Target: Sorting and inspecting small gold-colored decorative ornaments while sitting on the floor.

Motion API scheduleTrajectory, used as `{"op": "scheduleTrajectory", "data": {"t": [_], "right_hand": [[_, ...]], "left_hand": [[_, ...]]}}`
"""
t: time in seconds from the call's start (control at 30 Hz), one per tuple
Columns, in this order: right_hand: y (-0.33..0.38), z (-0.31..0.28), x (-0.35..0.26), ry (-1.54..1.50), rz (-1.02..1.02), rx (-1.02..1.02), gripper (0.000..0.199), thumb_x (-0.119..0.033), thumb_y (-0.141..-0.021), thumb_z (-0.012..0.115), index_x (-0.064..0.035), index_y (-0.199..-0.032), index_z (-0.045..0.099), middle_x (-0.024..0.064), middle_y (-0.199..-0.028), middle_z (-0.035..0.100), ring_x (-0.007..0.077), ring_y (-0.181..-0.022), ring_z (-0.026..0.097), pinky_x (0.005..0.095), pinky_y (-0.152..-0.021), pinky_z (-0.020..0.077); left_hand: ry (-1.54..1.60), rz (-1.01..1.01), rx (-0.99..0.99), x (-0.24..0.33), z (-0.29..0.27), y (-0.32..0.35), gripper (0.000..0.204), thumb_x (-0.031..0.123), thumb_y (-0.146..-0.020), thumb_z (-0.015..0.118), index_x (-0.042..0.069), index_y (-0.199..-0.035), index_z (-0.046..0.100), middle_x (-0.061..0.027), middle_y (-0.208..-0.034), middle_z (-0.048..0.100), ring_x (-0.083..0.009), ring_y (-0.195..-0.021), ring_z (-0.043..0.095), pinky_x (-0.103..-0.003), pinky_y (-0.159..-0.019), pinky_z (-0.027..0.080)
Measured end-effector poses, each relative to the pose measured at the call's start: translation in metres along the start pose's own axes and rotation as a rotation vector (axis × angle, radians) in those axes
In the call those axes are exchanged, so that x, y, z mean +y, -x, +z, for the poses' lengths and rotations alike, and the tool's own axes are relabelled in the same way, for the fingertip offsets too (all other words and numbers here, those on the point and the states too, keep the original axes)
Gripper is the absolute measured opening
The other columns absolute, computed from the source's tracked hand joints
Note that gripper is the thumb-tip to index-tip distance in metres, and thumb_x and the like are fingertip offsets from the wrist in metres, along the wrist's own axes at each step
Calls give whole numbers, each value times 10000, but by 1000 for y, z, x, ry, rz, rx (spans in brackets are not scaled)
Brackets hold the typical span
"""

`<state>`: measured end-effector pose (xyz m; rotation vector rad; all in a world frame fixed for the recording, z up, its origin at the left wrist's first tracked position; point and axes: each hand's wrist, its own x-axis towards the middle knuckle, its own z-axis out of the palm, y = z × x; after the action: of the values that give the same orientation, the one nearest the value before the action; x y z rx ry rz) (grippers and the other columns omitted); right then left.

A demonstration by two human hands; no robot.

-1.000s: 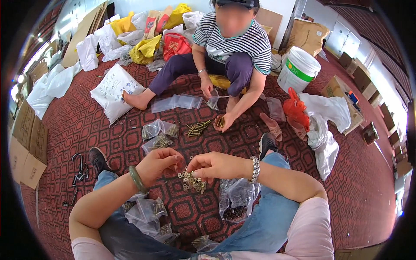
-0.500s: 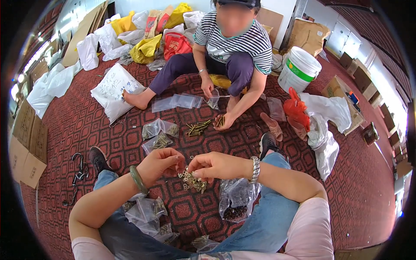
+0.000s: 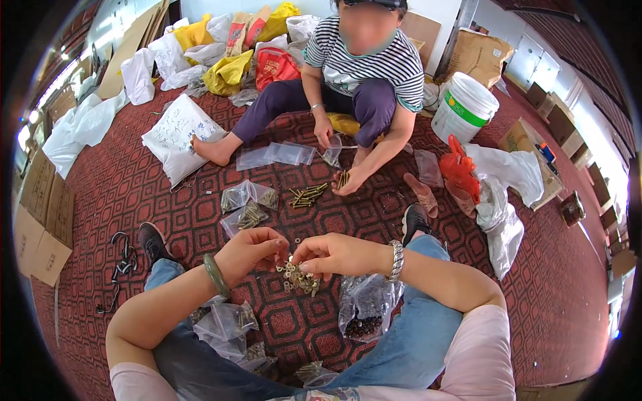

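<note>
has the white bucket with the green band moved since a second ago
No. The white bucket sits in the same spot beside the cardboard box behind it, as in the earlier pictures.

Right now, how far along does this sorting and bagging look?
Partly done. Filled bags lie on the carpet, more by the left knee. In hand: both hands, left and right, pinch small parts over a loose washer pile. Left: that pile and the loose bolts.
</note>
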<state>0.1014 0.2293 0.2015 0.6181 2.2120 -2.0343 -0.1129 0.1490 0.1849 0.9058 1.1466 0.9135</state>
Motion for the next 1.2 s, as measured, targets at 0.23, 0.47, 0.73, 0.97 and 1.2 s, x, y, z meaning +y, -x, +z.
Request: {"op": "scheduleTrajectory", "data": {"t": [0.23, 0.47, 0.73, 0.97, 1.2], "right_hand": [[-1, 0, 1, -17, 4, 1, 276, -195, -878, 528, -43, -1107, 542, 28, -909, 574, 83, -749, 527, 229, -655, 469], [-6, -4, -5, -44, -68, 125, 320, -146, -848, 559, -53, -1148, 497, 29, -954, 560, 90, -770, 532, 228, -643, 464], [-31, -13, -6, 843, -644, 790, 448, -108, -742, 654, -77, -1157, 487, 50, -1037, 524, 176, -842, 531, 293, -744, 447], [-35, -7, -24, 1108, -903, 793, 506, -131, -680, 693, -98, -1149, 505, 66, -1014, 524, 240, -913, 503, 344, -824, 409], [-53, -30, -48, 1172, -1136, 964, 457, -116, -675, 688, -64, -1093, 512, 42, -961, 526, 206, -764, 514, 310, -729, 430]], "left_hand": [[15, -24, -9, -3, -2, -1, 115, 128, -890, 521, 39, -909, 591, -47, -755, 599, -94, -641, 552, -186, -579, 444], [61, -13, -1, 9, 1, 1, 133, 137, -889, 533, 40, -972, 571, -34, -744, 596, -84, -632, 550, -189, -580, 447], [-716, 639, 184, 10, -6, -15, 230, 109, -809, 587, 64, -1030, 543, -87, -979, 571, -178, -869, 553, -282, -728, 453], [-1172, 1008, 353, 30, -2, -17, 372, 131, -714, 634, 79, -1069, 535, -91, -1121, 510, -256, -1053, 473, -363, -851, 403], [-1645, 1266, 315, 62, -17, -37, 420, 211, -670, 685, 74, -1032, 521, -80, -986, 512, -272, -933, 480, -391, -842, 386]]}}
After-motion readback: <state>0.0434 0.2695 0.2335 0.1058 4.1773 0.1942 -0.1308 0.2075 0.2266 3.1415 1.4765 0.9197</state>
